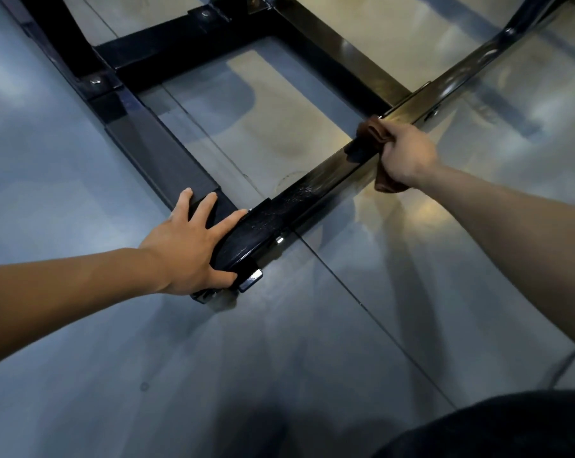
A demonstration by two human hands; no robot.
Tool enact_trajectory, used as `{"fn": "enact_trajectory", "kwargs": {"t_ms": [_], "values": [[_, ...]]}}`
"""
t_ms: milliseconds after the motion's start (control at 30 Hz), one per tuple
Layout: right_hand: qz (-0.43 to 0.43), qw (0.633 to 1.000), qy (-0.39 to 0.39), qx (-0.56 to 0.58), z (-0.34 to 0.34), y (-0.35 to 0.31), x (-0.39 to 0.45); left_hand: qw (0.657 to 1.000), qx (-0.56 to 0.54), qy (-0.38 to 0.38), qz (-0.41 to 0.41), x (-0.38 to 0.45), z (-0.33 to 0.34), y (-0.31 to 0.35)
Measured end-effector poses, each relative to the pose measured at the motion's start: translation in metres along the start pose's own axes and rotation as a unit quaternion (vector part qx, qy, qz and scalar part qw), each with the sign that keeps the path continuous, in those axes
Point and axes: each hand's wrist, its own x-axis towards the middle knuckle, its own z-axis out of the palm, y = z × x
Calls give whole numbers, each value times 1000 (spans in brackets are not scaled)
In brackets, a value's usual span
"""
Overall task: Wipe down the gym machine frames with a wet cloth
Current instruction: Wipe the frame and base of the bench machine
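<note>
- While crouched over black floor frame (167, 160), right hand (408, 153) wrapped round brown cloth (372, 133), fingers curled, cloth bunched over top and near side of glossy rail (315, 190).
- Cloth end hanging below the palm, toward the floor (312, 342).
- Left hand (187, 246) flat and spread wide on the corner joint, fingers straight, thumb hooked at the end plate; bracing, holding nothing.
- Between the hands: rail streaked and wet-looking, so judged already wiped.
- Beyond the right hand: same rail shiny but wetness hard to tell; probably still to do.
- Beyond the left fingers: matte side rail, dry-looking, likely untouched; far crossbars likewise.
- Progress judged early to midway on this frame.
- No bucket or other container in view.
</note>
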Motion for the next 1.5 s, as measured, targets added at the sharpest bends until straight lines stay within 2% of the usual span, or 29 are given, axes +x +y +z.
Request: {"fn": "enact_trajectory", "kwargs": {"t_ms": [33, 133, 200, 233, 267, 367, 433, 567, 700, 767, 833, 933, 1000, 1067, 1167, 1267, 1367, 1433, 1500], "values": [[-4, 1000, -4, 4, 2, -10, -5, 1000, -1, 2, -1, 0, 0, 1], [-132, 991, -8, 14, 25, -34, -51, 1000, -3, 4, -4, -1, 0, 2], [-215, 976, -9, -22, 30, -20, -65, 1000, 3, 9, -2, -1, 0, 2], [-224, 974, -4, -42, 26, -10, -56, 1000, 3, 8, -1, -2, -1, 2], [-190, 980, 7, -58, 20, 0, -40, 1000, 2, 6, -1, -2, -2, 2], [-17, 999, 8, -48, 2, 15, 4, 1000, 6, 8, -4, -1, -2, 2], [11, 1000, 14, -23, 9, -6, 2, 1000, 15, 9, -2, -1, -3, 1], [-125, 992, 5, 20, 39, -58, -72, 1000, 20, 16, 0, -1, -3, 0], [-306, 949, -38, -73, 51, -70, -116, 1000, 13, 21, 2, 0, -3, -2], [-344, 932, -30, -110, 46, -55, -104, 1000, -1, 17, 4, 2, -2, -3], [-280, 952, -18, -119, 35, -38, -84, 1000, -26, 8, 9, 0, -2, -5], [-106, 989, -8, -99, 22, -31, -60, 999, -34, -2, 21, -8, -2, -9], [-75, 994, -7, -73, 26, -50, -70, 999, 3, -10, 45, -18, 2, -15], [-102, 994, -11, -47, 35, -71, -98, 996, 37, -15, 76, -27, 5, -23], [-201, 978, -52, -35, 51, -101, -155, 992, 56, -39, 104, -32, 2, -32], [-271, 954, -106, -75, 59, -123, -188, 984, 106, -64, 129, -28, -4, -37], [-325, 932, -82, -135, 53, -112, -173, 975, 143, -56, 161, -20, -13, -46], [-281, 948, -49, -144, 47, -93, -148, 971, 150, -37, 180, -16, -18, -52], [-179, 976, -39, -117, 40, -82, -128, 972, 147, -23, 182, -15, -18, -54]]}}
